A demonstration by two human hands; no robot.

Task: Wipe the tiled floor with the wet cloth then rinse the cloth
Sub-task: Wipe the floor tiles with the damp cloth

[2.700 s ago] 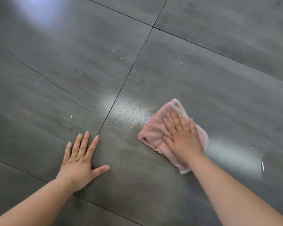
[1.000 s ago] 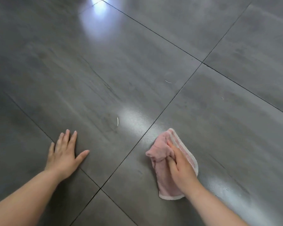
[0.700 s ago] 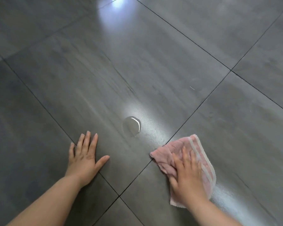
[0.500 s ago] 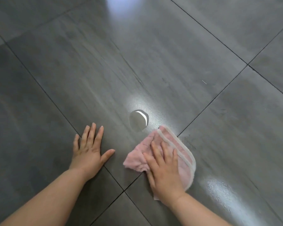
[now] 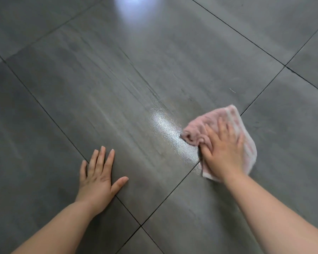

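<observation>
The right hand [image 5: 226, 153], grip spread, presses the bunched pink cloth [image 5: 195, 131], which may roll; the splayed left hand [image 5: 99, 177] could slip on the seemingly wet tiled floor [image 5: 165, 129].

Soft, even light for you; glare [image 5: 134, 4] blooms on the tiled floor [image 5: 99, 79] up top, your right hand [image 5: 223, 153] and cloth [image 5: 196, 128] blur slightly.

— How does the left hand [image 5: 99, 177] lie?
— Palm down, fingers straight and close together, thumb splayed wide, the bare left forearm [image 5: 59, 222] behind it.
— And the right hand [image 5: 223, 153]?
— Palm down too, fingers stretched forward and blurred, the bare right forearm [image 5: 275, 213] running to the lower right.
</observation>
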